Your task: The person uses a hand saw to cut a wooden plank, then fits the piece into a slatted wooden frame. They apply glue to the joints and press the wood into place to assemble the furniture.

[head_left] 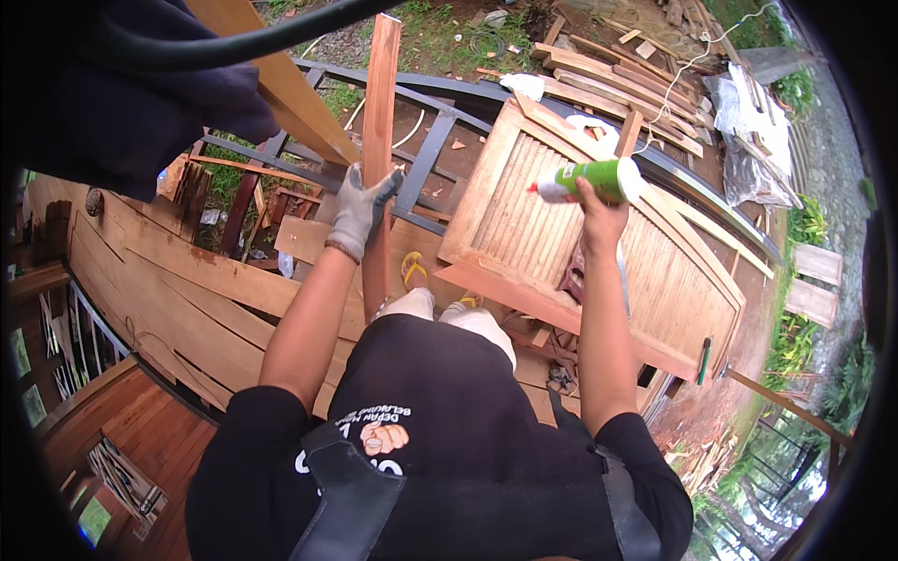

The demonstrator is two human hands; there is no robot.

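My left hand [354, 217], in a grey work glove, is closed around a long reddish wooden plank [381, 103] that runs away from me, with its lower end near my body. Beside the glove a wider, yellowish wooden beam [295, 89] slants in from the upper left. My bare right hand [601, 220] grips a green and white glue bottle [603, 176], tilted nearly level with its red tip pointing left. Below the bottle lies a slatted wooden panel [496, 224] with a broad frame; the bottle is held above it, apart from it.
Under the panel and plank runs a dark metal frame [430, 154]. Stacked boards [617, 84] lie on the ground at the far right, near plastic sheeting [739, 140]. Wide wooden planking [206, 280] spreads at the left. A green-handled tool [704, 362] sits at the panel's right corner.
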